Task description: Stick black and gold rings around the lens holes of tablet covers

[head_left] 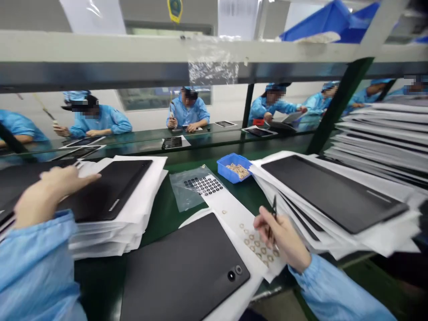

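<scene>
My right hand (284, 236) pinches a pair of black tweezers (273, 218), their tips hidden behind my fingers. It hovers over a white sheet of small ring-shaped stickers (257, 245). That sheet partly lies on a dark grey tablet (183, 267), which has its back up and shows round camera lenses (234, 273). My left hand (56, 191) rests on a black tablet (113, 189) atop a stack with white sheets between the layers. It holds nothing I can see. Another black tablet (334, 191) lies on a white-layered pile to my right.
A blue bin (234, 167) of small gold rings and a plastic bag (183, 189) with a black-ringed sheet sit on the green bench. Further tablet stacks rise at right. A low shelf beam (167, 58) crosses overhead, with several blue-gowned co-workers beyond it.
</scene>
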Available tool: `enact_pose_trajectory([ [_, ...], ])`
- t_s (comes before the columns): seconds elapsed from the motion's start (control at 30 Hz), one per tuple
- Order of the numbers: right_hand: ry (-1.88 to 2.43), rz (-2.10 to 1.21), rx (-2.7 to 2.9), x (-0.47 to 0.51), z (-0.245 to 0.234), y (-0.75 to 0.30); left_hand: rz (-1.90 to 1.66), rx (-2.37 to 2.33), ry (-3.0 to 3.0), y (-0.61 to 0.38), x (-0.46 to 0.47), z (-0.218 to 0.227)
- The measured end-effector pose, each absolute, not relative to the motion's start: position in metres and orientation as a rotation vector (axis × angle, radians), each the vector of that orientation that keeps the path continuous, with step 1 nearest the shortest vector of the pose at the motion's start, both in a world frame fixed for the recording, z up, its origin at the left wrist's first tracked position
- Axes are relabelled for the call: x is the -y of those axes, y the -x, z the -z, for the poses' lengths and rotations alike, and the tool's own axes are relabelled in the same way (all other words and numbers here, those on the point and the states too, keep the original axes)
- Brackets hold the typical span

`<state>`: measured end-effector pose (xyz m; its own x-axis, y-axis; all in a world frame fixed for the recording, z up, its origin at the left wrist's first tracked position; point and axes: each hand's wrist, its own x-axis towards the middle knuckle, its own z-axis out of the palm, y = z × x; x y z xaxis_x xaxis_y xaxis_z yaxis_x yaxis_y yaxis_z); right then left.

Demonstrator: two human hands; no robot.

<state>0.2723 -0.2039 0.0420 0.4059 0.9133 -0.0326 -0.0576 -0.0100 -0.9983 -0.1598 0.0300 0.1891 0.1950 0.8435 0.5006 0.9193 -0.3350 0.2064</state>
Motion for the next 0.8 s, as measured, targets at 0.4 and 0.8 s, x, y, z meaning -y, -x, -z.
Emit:
enact_pose_trajectory([
  [0.4, 1.518, -0.794, 0.928, 0.237, -0.032, -0.290, 0.329, 0.000, 3.381, -0.115, 0.118, -0.080],
  [0.8, 1.613, -0.654, 1.045, 0.175, -0.029, -0.286, 0.601, 0.155, 3.434, -0.103, 0.088, -0.029],
])
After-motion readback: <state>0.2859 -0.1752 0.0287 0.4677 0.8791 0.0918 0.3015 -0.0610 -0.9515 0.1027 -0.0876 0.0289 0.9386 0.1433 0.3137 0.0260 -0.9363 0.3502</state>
